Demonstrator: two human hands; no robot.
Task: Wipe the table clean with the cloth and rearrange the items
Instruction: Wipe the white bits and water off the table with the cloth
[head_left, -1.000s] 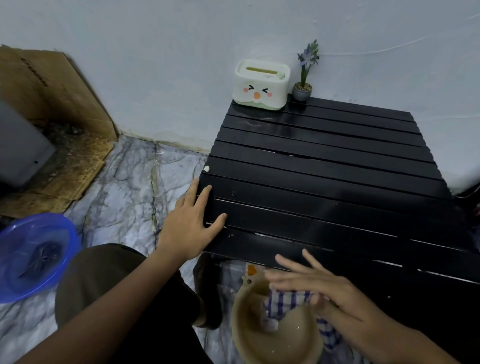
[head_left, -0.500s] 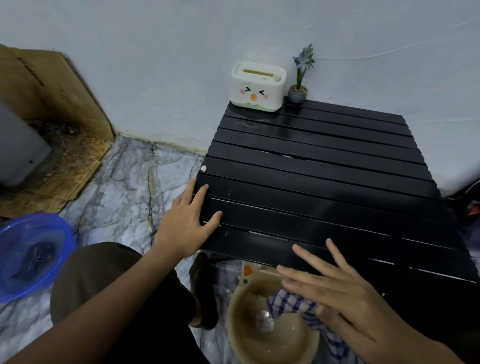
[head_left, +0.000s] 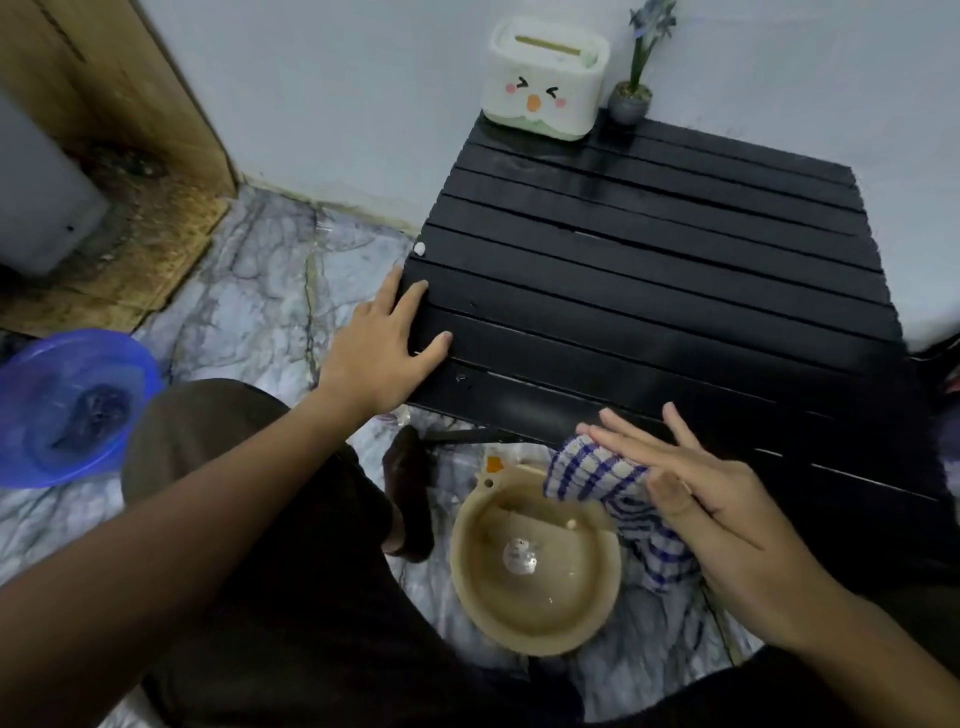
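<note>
**Cloth carried under a flat hand at the near edge of the bench**

The right hand (head_left: 691, 499) lies with its fingers straight over a blue-and-white checked cloth (head_left: 597, 475); the thumb appears tucked against the fabric beneath, though how firmly it pinches cannot be told. The cloth sits at the near edge of the black slatted bench (head_left: 649, 270), partly above the rim of a tan bowl (head_left: 535, 623) on the floor, with a loose tail hanging down beside that bowl. The left hand (head_left: 384, 353) rests open and flat on the bench's near-left corner, apparently steadying it. A duck-faced tissue box (head_left: 543, 78) and a small potted plant (head_left: 631, 96) stand at the far edge, against the wall.

Handling: the cloth looks soft, limp and light, possibly damp, so it should fold and drag rather than slide as one piece. It is probably best bunched into a pad under the palm, tail gathered in. The plant looks light and easily tipped; it is best taken by the pot.
</note>
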